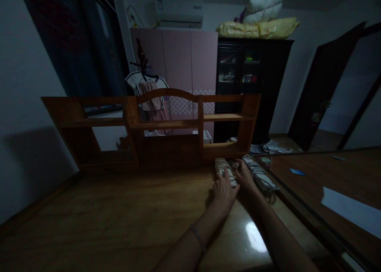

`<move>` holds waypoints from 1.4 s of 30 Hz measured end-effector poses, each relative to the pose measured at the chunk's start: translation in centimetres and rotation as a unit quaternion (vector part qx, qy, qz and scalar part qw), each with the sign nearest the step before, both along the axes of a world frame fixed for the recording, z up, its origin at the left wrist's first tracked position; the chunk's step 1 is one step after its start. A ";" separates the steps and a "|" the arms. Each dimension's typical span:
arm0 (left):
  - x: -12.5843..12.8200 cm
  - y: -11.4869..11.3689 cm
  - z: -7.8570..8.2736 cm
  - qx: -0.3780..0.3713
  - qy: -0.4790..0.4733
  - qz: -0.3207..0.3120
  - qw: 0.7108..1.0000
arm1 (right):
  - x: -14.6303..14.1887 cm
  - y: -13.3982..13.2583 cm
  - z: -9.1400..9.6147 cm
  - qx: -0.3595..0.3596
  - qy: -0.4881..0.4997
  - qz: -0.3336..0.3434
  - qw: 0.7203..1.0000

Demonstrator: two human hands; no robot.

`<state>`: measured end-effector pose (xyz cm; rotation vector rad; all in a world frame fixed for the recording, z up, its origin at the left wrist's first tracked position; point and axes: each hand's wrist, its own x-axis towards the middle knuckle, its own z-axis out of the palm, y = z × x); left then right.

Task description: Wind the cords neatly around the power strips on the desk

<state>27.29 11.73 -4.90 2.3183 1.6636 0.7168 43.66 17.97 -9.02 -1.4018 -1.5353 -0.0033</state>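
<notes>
On the wooden tabletop, close to the hutch, lies a whitish power strip [220,165] with its cord wound around it. My left hand [224,190] grips its near end, fingers over the top. Just to the right, my right hand [244,177] has its fingers bent around a small rounded pale piece [236,165], perhaps a plug; dim light hides its details. Beside my right hand rests a second whitish power strip [258,173], also bound with its cord. A loop of that cord [270,197] hangs off the near end.
A wooden shelf hutch [169,125] stands along the back of the tabletop [125,212]. To the right, a brown surface [297,165] holds a white sheet [351,208] and a blue card [297,171]. Wardrobes stand behind, and a dark door [321,85] is ajar.
</notes>
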 end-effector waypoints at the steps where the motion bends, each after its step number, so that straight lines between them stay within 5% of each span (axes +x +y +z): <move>1: 0.3 0.1 -0.1 0.004 0.006 0.000 1.000 | 0.3 0.1 -0.3 -0.006 -0.001 -0.003 1.000; 7: 1.0 0.3 -0.4 0.041 0.038 0.006 0.998 | 1.3 0.3 -1.7 -0.020 -0.009 -0.029 0.999; 17: -1.5 -0.5 -1.2 0.060 -0.006 0.009 0.998 | 0.2 -0.6 -1.8 -0.074 -0.057 -0.071 0.993; 31: -4.0 -0.9 0.0 -0.017 -0.049 -0.043 0.998 | -3.1 -8.1 3.6 -0.085 -0.174 -0.125 0.973; 36: -8.2 -0.7 0.8 -0.028 -0.096 -0.077 0.992 | -4.9 -9.7 6.1 -0.051 -0.209 -0.164 0.963; 42: -18.0 2.4 1.5 -0.006 -0.130 -0.097 0.987 | -11.5 -9.3 9.7 0.061 -0.265 -0.106 0.956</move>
